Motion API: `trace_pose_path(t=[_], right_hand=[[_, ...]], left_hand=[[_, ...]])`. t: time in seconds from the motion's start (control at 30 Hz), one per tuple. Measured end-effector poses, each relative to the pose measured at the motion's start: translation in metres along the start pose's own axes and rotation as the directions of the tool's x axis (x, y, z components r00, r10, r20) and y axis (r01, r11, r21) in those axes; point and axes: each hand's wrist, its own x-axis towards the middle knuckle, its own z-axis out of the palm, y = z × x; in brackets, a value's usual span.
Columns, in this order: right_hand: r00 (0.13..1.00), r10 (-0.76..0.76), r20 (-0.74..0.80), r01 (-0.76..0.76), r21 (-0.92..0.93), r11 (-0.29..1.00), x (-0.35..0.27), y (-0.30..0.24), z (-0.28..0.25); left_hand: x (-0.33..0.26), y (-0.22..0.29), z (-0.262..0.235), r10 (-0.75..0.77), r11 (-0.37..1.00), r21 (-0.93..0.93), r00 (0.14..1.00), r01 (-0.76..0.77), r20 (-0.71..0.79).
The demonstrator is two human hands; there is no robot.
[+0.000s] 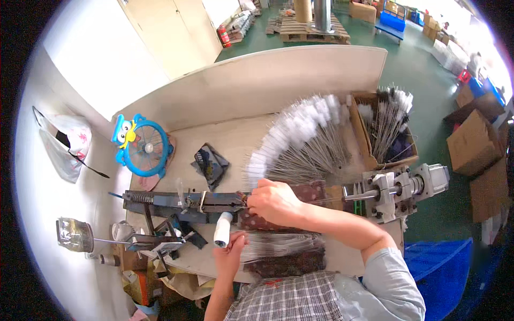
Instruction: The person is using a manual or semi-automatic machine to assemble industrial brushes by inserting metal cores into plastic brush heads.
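White-tipped wire brush — upright, beside dark metal jig

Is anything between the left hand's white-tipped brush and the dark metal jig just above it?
Nothing visible. The left hand holds the white-tipped brush directly below the jig, with no object between them. The right hand rests at the jig's right end, beside that path.

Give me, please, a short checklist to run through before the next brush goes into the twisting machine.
1. Right hand on the clamp end of the dark machine: ok.
2. Left hand holding a white-tipped brush: ok.
3. Bare wires lying beside the left hand: ok.
4. Finished brushes fanned clear behind the machine: ok.
5. Wire seated in the clamp: cannot tell, the hand covers it.
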Motion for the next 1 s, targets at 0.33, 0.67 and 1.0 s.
trace_pose_path(t=[0.33, 0.67, 1.0], right_hand=[[0.995, 0.093, 0.018, -0.091, -0.100, 0.991, 0.018, -0.019, 0.018], [0.996, 0.042, -0.083, -0.051, -0.111, 0.992, -0.006, -0.028, -0.026], [0.957, 0.280, 0.080, -0.263, -0.170, 0.950, -0.055, 0.005, 0.046]], left_hand=[[0.026, 0.012, 0.010, -0.145, 0.965, -0.202, 0.983, 0.165, 0.109], [0.043, -0.021, 0.026, -0.011, 0.985, -0.169, 0.984, 0.041, 0.179], [0.041, -0.026, 0.029, -0.001, 0.975, 0.221, 0.990, -0.031, 0.144]])
